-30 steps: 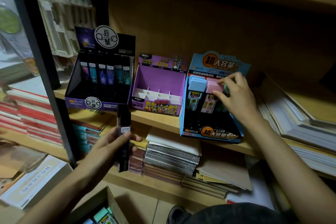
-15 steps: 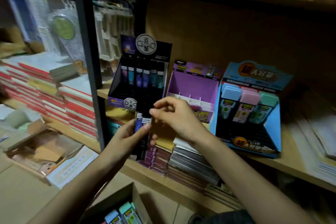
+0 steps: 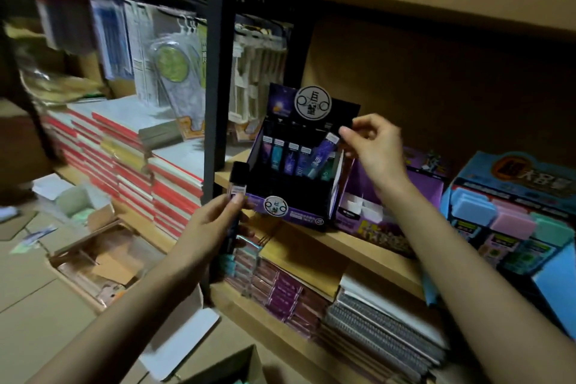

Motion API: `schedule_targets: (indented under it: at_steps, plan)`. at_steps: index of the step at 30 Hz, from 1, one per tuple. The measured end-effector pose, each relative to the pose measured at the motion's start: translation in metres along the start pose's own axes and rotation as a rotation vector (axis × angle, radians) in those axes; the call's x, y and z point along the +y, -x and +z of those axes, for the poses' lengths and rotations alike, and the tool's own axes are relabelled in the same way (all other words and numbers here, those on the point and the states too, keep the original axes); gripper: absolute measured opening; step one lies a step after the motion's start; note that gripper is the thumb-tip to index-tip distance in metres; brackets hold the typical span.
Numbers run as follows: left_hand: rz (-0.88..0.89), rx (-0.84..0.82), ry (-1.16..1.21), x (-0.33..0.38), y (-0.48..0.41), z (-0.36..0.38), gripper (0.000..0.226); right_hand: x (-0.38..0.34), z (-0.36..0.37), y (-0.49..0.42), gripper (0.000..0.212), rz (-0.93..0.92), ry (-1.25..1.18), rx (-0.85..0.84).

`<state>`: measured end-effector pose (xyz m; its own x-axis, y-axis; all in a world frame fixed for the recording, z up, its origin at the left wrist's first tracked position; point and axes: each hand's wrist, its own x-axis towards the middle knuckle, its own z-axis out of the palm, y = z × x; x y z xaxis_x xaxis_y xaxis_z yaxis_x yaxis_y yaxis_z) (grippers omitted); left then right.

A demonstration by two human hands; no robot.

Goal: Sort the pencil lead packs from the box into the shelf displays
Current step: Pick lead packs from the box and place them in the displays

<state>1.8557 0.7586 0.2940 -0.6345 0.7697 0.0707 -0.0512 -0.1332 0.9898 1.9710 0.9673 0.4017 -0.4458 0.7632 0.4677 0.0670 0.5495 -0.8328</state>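
Observation:
My right hand (image 3: 371,146) pinches the top of a purple lead pack (image 3: 322,154), tilted over the row of packs in the black display (image 3: 296,193) on the shelf. Below and left of that display, my left hand (image 3: 212,227) holds dark lead packs (image 3: 235,196) upright. A purple display (image 3: 389,206) with white dividers stands to the right of the black one. Further right is a blue display (image 3: 511,174) holding blue, pink and green packs. The cardboard source box (image 3: 230,366) shows only its corner at the bottom edge.
A black shelf post (image 3: 215,72) rises just left of the black display. Stacked notebooks (image 3: 374,321) fill the shelf below. Red-edged book stacks (image 3: 124,159) lie to the left. Open cartons (image 3: 93,259) sit on the floor at lower left.
My right hand took a purple pack from the bundle in my left hand and carried it up to the black display. The view has swung left.

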Motion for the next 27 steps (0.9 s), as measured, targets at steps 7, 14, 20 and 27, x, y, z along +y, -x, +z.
schedule_targets:
  at_steps: [7,14,20,27]
  plan:
    - [-0.02,-0.016,0.001,-0.005,-0.012,-0.014,0.029,0.029,0.015,-0.022,0.018,-0.166,0.427,-0.058]
    - [0.054,-0.015,-0.013,-0.003,-0.015,0.0,0.022,0.037,0.02,-0.031,0.012,-0.058,0.378,-0.1]
    - [0.141,-0.074,-0.037,0.004,-0.017,0.014,0.013,0.039,0.032,-0.034,0.016,0.089,0.346,-0.119]
    - [0.205,-0.124,-0.093,0.005,-0.019,0.027,0.023,0.014,0.023,-0.009,0.023,0.0,0.499,-0.096]
